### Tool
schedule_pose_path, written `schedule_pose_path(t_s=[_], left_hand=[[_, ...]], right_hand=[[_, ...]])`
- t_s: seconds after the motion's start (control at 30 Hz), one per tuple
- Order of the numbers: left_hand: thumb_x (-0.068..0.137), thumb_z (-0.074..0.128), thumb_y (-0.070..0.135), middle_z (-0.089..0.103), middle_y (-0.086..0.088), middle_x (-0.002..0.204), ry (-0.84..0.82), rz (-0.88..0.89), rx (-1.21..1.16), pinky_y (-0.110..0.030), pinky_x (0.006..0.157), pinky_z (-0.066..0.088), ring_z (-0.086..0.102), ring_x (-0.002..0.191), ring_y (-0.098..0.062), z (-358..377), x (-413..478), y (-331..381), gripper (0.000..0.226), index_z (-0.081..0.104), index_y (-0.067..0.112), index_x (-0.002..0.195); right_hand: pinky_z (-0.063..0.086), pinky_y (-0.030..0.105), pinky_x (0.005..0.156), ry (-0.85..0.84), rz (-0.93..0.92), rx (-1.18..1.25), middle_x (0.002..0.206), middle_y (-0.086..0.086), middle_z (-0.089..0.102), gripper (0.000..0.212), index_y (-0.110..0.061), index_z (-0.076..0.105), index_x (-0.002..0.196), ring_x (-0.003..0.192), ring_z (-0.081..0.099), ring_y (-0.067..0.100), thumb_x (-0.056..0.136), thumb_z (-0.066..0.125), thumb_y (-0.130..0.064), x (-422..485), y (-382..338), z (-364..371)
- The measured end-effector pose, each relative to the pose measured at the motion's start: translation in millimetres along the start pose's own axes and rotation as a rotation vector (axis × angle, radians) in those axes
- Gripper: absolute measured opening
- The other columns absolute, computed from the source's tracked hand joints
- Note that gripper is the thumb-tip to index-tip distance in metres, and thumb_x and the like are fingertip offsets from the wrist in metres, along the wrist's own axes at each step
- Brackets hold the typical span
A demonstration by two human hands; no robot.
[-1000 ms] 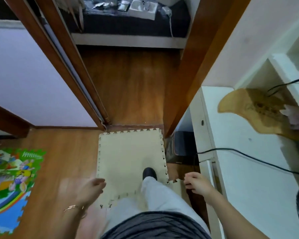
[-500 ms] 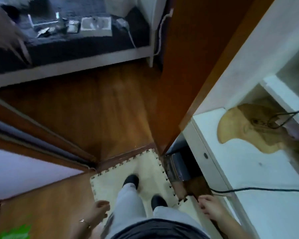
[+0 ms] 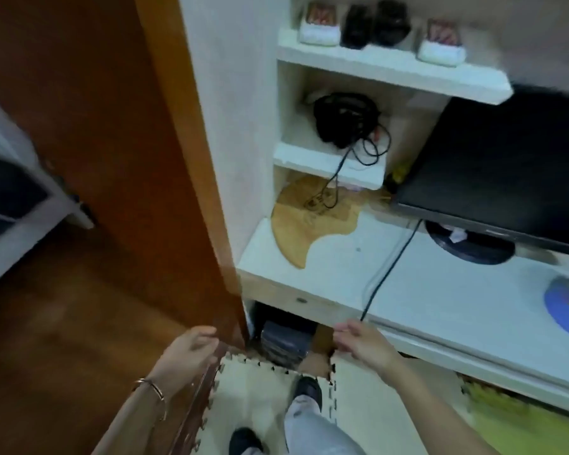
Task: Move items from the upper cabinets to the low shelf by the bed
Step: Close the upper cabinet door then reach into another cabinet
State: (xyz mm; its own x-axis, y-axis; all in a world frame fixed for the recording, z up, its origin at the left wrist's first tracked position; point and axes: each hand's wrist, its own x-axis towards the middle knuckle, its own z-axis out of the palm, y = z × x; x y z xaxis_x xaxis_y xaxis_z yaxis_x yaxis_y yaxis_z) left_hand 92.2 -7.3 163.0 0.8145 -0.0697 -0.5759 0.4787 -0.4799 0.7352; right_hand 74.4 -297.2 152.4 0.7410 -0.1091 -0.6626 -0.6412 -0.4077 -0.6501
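Bare left hand (image 3: 191,351) and right hand (image 3: 362,343) — both loosely open, empty.

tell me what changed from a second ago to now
The view swung right, from the bed and doorway to the white shelves and monitor. The person stepped closer to the desk. Both hands, left hand and right hand, stayed empty; fan unmoved.

A thin gold bangle (image 3: 151,387) circles the left wrist; light grey trousers (image 3: 312,428), black shoes (image 3: 307,389).
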Motion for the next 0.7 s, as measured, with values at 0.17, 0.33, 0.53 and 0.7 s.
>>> schedule_pose_path(t_s=[0.17, 0.33, 0.53, 0.7], left_hand=[[0.088, 0.056, 0.026, 0.067, 0.005, 0.101, -0.172, 0.526, 0.006, -0.006, 0.062, 0.049, 0.069, 0.080, -0.002, 38, -6, 170, 0.015, 0.060, 0.035, 0.100], [0.072, 0.062, 0.033, 0.070, 0.021, 0.103, -0.017, 1.119, -0.159, -0.004, 0.078, 0.048, 0.065, 0.093, 0.004, 37, -47, 335, 0.023, 0.065, 0.045, 0.091], [0.080, 0.060, 0.024, 0.063, 0.024, 0.107, 0.337, 1.646, -0.319, -0.010, 0.093, 0.044, 0.058, 0.106, 0.008, 11, -105, 476, 0.031, 0.055, 0.048, 0.098], [0.078, 0.055, 0.023, 0.049, 0.020, 0.115, 0.829, 1.826, -0.297, -0.011, 0.100, 0.036, 0.048, 0.112, 0.004, -27, -136, 547, 0.041, 0.050, 0.038, 0.116]], right_hand=[[0.050, 0.029, 0.075, 0.208, -0.383, 0.102, 0.099, 0.003, 0.067, 0.012, -0.029, 0.062, 0.097, 0.098, 0.064, 0.027, 0.088, 0.055, -0.025, -38, -92, -86], [0.053, 0.028, 0.085, 0.534, -0.885, -0.006, 0.095, -0.002, 0.072, 0.015, -0.025, 0.067, 0.099, 0.090, 0.066, 0.011, 0.086, 0.061, -0.020, -114, -194, -186], [0.053, 0.023, 0.080, 0.887, -1.391, -0.016, 0.078, -0.011, 0.067, 0.023, -0.033, 0.061, 0.085, 0.084, 0.067, 0.011, 0.086, 0.060, -0.009, -208, -306, -269], [0.052, 0.029, 0.087, 1.155, -1.677, -0.062, 0.083, -0.013, 0.064, 0.018, -0.023, 0.062, 0.097, 0.089, 0.063, 0.007, 0.083, 0.061, -0.011, -260, -392, -297]])
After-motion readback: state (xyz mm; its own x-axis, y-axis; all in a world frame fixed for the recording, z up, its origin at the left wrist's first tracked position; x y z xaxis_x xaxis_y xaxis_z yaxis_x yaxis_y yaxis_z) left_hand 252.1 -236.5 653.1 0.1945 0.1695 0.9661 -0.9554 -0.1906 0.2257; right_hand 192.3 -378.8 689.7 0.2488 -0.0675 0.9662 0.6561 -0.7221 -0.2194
